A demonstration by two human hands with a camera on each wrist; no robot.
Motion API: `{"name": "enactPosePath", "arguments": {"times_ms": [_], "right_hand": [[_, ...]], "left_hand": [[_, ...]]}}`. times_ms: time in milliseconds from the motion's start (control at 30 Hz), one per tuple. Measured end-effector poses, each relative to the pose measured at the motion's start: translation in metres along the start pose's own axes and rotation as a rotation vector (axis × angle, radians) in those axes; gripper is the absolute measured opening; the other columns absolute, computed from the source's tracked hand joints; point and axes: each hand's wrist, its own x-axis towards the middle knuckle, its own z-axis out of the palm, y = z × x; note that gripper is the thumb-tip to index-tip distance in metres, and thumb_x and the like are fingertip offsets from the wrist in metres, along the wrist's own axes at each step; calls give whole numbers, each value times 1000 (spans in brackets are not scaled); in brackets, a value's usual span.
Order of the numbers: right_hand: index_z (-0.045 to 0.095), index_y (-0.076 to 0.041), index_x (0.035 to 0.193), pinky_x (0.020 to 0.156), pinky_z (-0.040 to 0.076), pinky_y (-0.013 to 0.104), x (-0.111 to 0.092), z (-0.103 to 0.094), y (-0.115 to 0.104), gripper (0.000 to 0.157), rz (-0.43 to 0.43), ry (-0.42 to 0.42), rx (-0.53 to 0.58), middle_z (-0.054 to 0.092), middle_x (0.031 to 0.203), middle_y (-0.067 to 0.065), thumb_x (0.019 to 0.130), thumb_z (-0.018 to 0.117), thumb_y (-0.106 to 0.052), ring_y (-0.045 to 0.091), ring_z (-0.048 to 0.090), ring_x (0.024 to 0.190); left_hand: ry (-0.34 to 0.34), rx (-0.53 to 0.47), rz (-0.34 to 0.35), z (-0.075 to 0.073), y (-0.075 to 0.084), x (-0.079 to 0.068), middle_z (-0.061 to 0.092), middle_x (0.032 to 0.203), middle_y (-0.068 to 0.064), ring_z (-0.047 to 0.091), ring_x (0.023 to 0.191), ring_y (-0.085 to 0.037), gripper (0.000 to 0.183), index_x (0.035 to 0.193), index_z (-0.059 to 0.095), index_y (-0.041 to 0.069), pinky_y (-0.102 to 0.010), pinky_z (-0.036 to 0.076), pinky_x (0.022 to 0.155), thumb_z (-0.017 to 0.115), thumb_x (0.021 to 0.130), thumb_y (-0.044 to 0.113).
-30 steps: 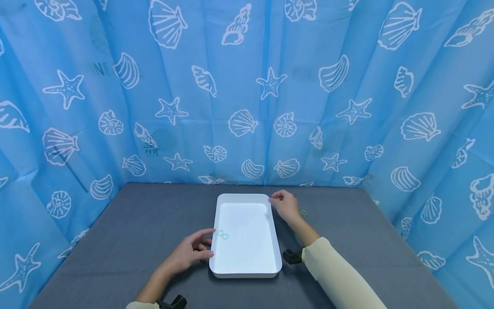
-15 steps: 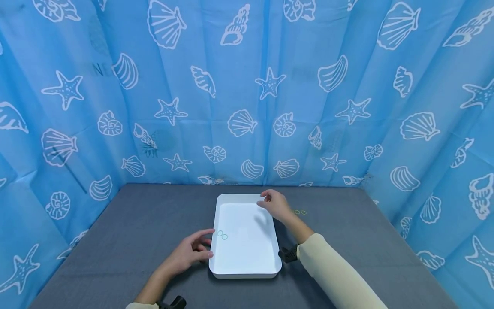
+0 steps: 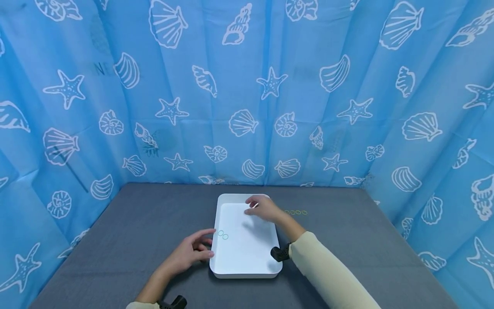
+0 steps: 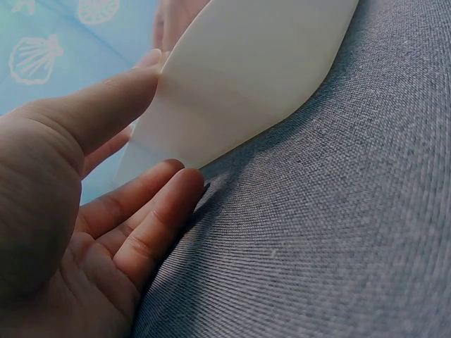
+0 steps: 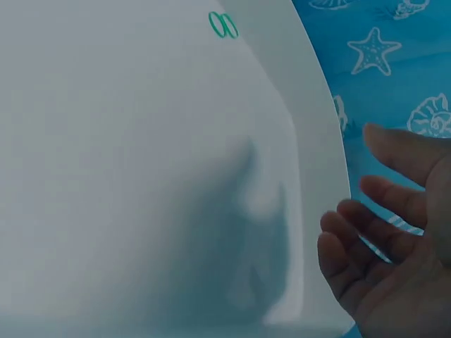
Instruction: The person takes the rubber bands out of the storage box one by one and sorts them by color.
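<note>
A white rectangular tray (image 3: 247, 249) lies lengthwise on the grey cloth. Two thin green rings (image 3: 223, 235) sit side by side inside it near the left wall; they show as green loops (image 5: 224, 26) in the right wrist view. My left hand (image 3: 189, 253) rests against the tray's left side, thumb and fingertips touching the wall (image 4: 239, 77). Over the far right part of the tray hovers my right hand (image 3: 266, 209), its fingers loosely bent. The right wrist view shows thumb and fingers apart, with nothing seen between them. Below that hand a shadow falls on the tray floor.
Several thin yellow rings (image 3: 295, 212) lie in a row on the grey cloth (image 3: 339, 240), right of the tray and partly behind my right forearm. A blue curtain (image 3: 247, 150) with white shells and starfish rises at the back and sides.
My right hand has moved left from the tray's far right corner to above its inside, uncovering more yellow rings in the row. The left hand and green rings have stayed put.
</note>
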Motion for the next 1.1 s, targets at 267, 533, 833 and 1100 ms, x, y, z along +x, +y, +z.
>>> {"name": "enactPosePath", "arguments": {"times_ms": [267,533,833,1100], "right_hand": [[55,-6,113,62,45,28,0,16,-10,41,6,-126,98,54,93,3,77,65,-23,17,52,83],[54,-11,114,64,45,27,5,32,-8,41,-38,-219,97,56,97,5,76,66,-23,15,52,82],[56,-15,112,68,43,24,9,47,-10,37,-125,-239,71,57,98,2,77,66,-21,12,52,83],[57,-16,111,67,42,24,12,54,-15,36,-128,-266,34,56,90,-1,76,66,-21,12,50,78]], "left_hand": [[-2,-8,-15,0,3,-1,49,111,-18,55,83,-26,61,131,37,11,-36,46,65,65,77,20],[-4,-32,-21,-2,-15,7,49,111,-15,55,82,-25,61,131,37,15,-36,46,64,65,77,20],[13,-15,-12,-2,-24,10,50,110,-12,56,81,-23,59,129,40,20,-35,46,63,66,76,25],[14,-11,-16,-2,-23,10,50,109,-11,56,80,-22,60,129,39,20,-34,46,63,66,76,25]]}}
